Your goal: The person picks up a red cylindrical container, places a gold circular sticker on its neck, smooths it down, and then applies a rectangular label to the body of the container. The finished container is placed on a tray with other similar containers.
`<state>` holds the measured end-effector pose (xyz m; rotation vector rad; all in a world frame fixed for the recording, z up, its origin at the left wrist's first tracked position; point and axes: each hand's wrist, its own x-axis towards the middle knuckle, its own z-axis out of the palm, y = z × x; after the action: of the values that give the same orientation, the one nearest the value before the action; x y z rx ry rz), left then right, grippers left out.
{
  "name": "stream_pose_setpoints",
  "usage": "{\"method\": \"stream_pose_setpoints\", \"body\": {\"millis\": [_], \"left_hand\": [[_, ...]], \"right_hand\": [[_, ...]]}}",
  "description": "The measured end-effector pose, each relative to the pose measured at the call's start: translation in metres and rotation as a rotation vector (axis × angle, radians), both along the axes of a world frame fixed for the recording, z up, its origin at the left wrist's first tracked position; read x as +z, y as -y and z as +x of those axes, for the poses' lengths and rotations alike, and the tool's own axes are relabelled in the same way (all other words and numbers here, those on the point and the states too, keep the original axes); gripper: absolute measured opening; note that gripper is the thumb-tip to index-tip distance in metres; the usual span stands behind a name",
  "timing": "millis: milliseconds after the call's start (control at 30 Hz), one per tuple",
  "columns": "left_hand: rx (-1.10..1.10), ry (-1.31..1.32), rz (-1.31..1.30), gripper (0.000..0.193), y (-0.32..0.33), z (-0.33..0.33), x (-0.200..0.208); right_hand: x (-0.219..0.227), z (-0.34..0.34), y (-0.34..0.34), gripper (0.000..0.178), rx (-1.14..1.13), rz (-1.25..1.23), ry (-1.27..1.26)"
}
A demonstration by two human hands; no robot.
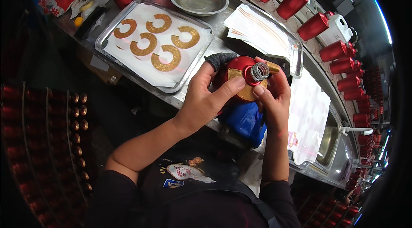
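Both my hands hold a red bottle (243,62) with its clear threaded neck tilted up toward me. A gold C-shaped label (247,94) curves around the neck on the bottle's shoulder. My left hand (205,96) grips the bottle's left side, its thumb pressing on the label near the neck. One left finger wears a dark knitted cover (220,59). My right hand (277,96) wraps the right side, thumb by the neck's base; a gold end of the label appears beside its fingers. The bottle's lower body is mostly hidden behind my hands.
On the left, a metal tray (101,46) bears several gold C-shaped labels (166,58) on white sheets. Behind it is a metal bowl (199,0). A stack of white sheets (257,26) lies right of it. Red bottles (293,4) line the far rail; a sink (329,135) is at right.
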<state>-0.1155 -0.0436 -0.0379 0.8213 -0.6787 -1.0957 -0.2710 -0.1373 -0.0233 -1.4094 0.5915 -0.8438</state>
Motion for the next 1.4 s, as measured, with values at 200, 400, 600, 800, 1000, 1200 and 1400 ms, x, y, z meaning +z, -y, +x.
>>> {"method": "stream_pose_setpoints", "body": {"millis": [200,400,600,800,1000,1200,1400], "left_hand": [[-0.002,0.031,-0.009,0.034,0.001,0.000,0.000],[0.000,-0.038,0.013,0.031,0.007,0.001,0.002],[0.019,-0.015,0.003,0.035,0.008,0.001,-0.003],[0.118,0.339,0.020,0.052,0.003,-0.002,-0.013],[0.145,0.318,-0.053,0.056,0.003,-0.005,-0.018],[0.423,0.969,-0.319,0.057,-0.015,-0.005,-0.028],[0.469,0.980,-0.304,0.055,-0.009,0.006,-0.027]], "right_hand": [[0.003,0.000,-0.003,0.061,-0.016,0.019,-0.022],[0.005,0.000,-0.004,0.061,-0.018,0.030,-0.037],[0.003,-0.001,-0.003,0.062,-0.008,0.036,-0.028],[-0.002,0.000,0.002,0.072,0.039,-0.058,0.020],[-0.003,-0.001,0.001,0.076,0.023,-0.019,0.031],[-0.004,-0.002,0.001,0.077,0.047,0.020,0.034],[-0.004,-0.002,0.002,0.077,0.032,-0.040,0.022]]}}
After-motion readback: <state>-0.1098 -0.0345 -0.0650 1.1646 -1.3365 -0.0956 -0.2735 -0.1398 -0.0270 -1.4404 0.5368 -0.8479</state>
